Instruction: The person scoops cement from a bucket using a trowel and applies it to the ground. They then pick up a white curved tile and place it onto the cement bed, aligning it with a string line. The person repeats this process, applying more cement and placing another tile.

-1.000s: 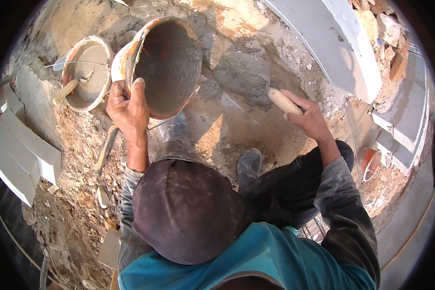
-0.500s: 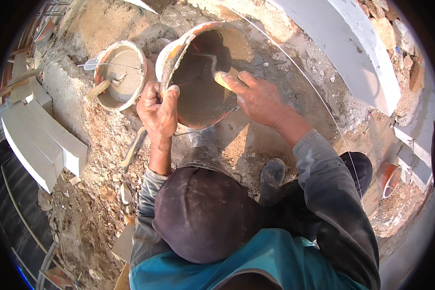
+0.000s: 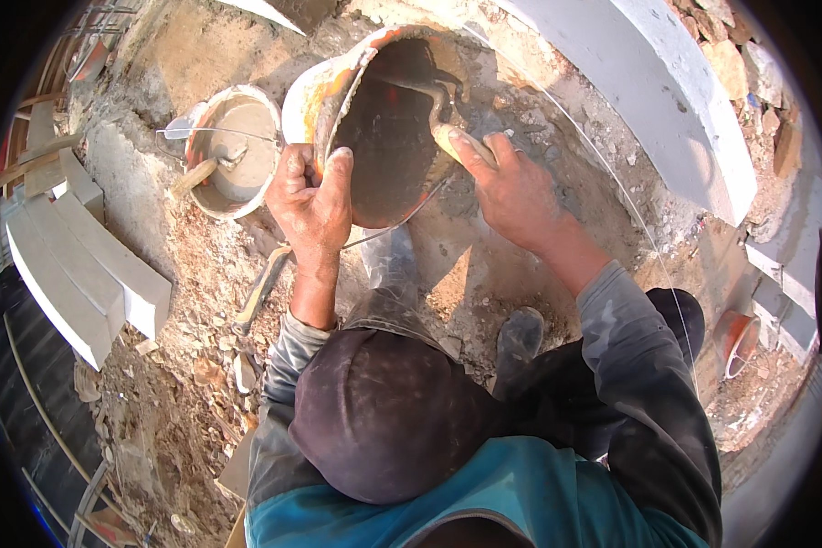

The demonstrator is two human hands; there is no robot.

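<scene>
My left hand (image 3: 312,194) grips the rim of an orange mortar-caked bucket (image 3: 388,128) and holds it tilted, its dark inside facing me. My right hand (image 3: 511,187) is closed on the pale wooden handle of a trowel (image 3: 452,128), whose metal shank and blade reach down into the bucket. Grey mortar coats the inside of the bucket. My dark cap and teal top fill the lower middle of the view.
A second, smaller bucket (image 3: 233,151) with grey mix and a wooden-handled tool stands to the left. A pale curved concrete block (image 3: 648,100) runs along the upper right, stacked pale slabs (image 3: 82,274) lie at left. Rubble covers the ground; a small orange pot (image 3: 738,340) sits right.
My right hand has brought the trowel from the ground at right into the tilted bucket and pushed it deeper inside. The left hand keeps its grip on the rim.
</scene>
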